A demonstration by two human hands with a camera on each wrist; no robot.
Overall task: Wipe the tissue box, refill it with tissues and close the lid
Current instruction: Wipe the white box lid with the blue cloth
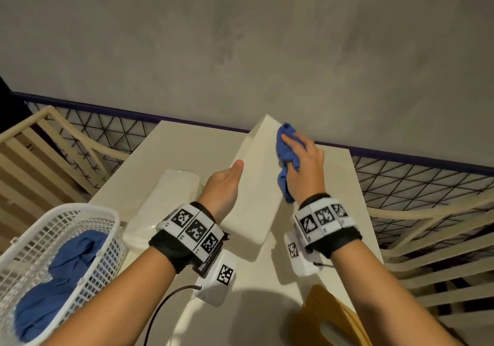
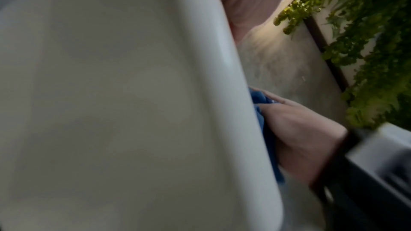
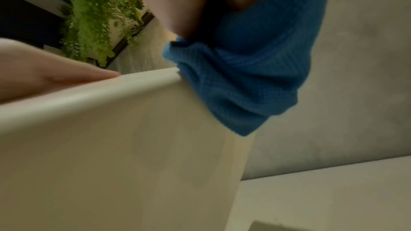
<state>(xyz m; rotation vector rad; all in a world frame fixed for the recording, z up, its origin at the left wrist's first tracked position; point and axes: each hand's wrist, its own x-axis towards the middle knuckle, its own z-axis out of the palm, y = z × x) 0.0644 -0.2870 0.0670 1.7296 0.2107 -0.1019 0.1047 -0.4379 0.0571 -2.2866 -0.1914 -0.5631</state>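
- Up on the white table, the white tissue box is standing tilted on one edge, near the grey wall.
- The left hand is steadying the box from the left side, thumb lying along its upper edge; its fingers are hidden behind the box.
- The right hand is gripping a bunched blue cloth and pressing it against the box's right face.
- A wrapped pack of tissues is lying just left of the box.
- A white basket with blue cloths is sitting at the table's left edge.
- A wooden lid is resting at the near right corner.
- Green hanging plants are showing in the wrist views.
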